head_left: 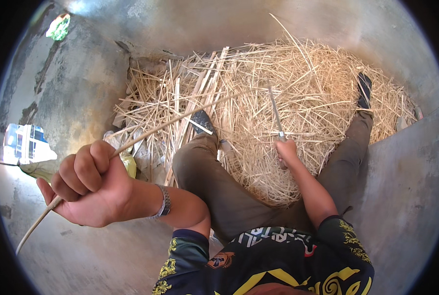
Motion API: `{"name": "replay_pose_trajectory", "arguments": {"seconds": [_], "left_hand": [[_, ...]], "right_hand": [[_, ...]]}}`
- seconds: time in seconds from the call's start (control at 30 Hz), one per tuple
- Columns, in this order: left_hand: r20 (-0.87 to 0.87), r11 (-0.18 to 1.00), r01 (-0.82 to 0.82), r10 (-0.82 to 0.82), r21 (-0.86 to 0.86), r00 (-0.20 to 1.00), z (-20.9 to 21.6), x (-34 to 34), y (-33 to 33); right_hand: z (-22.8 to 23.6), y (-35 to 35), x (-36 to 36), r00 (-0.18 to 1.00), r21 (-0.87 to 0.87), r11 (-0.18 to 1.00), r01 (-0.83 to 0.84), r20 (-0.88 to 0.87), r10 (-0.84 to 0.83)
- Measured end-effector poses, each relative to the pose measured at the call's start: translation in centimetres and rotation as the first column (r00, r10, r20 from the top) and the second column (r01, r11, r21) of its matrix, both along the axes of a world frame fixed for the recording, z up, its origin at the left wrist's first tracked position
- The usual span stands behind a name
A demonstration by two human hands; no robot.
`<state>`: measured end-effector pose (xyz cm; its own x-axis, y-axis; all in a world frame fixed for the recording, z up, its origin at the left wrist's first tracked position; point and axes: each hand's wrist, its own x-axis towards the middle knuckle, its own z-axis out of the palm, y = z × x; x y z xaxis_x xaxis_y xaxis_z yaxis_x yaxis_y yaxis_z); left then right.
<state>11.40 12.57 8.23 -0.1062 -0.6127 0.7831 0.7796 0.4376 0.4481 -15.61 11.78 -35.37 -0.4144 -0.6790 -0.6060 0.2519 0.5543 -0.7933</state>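
My left hand (pixel 94 189), raised at the left with a watch (pixel 164 200) on its wrist, is closed round a long thin bamboo strip (pixel 175 119). The strip's short end bends down behind the fist, and its long end runs up and right. In front of my legs, my right hand (pixel 285 151) grips a knife (pixel 274 109) by its handle, the narrow blade pointing away from me. Near the blade's tip the strip's far end shows; whether they touch I cannot tell.
A wide heap of pale shavings (pixel 258 157) lies between and beyond my outstretched legs. Split bamboo slats (pixel 214 71) lie at its left, by my left shoe (pixel 203 121). My right shoe (pixel 364 91) rests on the shavings. Grey walls (pixel 258 24) stand close around.
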Motion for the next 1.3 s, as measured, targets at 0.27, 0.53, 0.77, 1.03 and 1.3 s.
{"name": "replay_pose_trajectory", "arguments": {"seconds": [0.27,0.53,0.77,1.03,1.3], "left_hand": [[0.02,0.997,0.063,-0.064,0.046,0.998,-0.5,0.3,-2.5],[-0.027,0.974,-0.004,0.011,0.224,1.0,-1.3,-0.8,-2.7],[0.014,0.981,-0.032,0.03,0.193,0.999,-0.8,-1.6,-0.1],[0.013,0.992,-0.085,0.084,0.091,0.996,-0.2,1.4,0.8],[0.106,0.969,-0.24,0.233,0.055,0.967,0.1,2.1,0.8]], "right_hand": [[6.5,-1.0,0.4,0.998,-0.287,0.958,-0.01,0.063,0.03],[8.4,0.2,1.9,0.92,-0.412,0.832,-0.371,-0.283,0.271],[3.6,0.2,0.5,0.934,-0.088,0.95,-0.299,-0.228,0.273],[9.3,0.9,2.9,0.84,-0.342,0.802,-0.49,-0.43,0.331],[6.8,0.4,-0.2,0.727,0.084,0.871,-0.485,-0.515,0.454]]}}
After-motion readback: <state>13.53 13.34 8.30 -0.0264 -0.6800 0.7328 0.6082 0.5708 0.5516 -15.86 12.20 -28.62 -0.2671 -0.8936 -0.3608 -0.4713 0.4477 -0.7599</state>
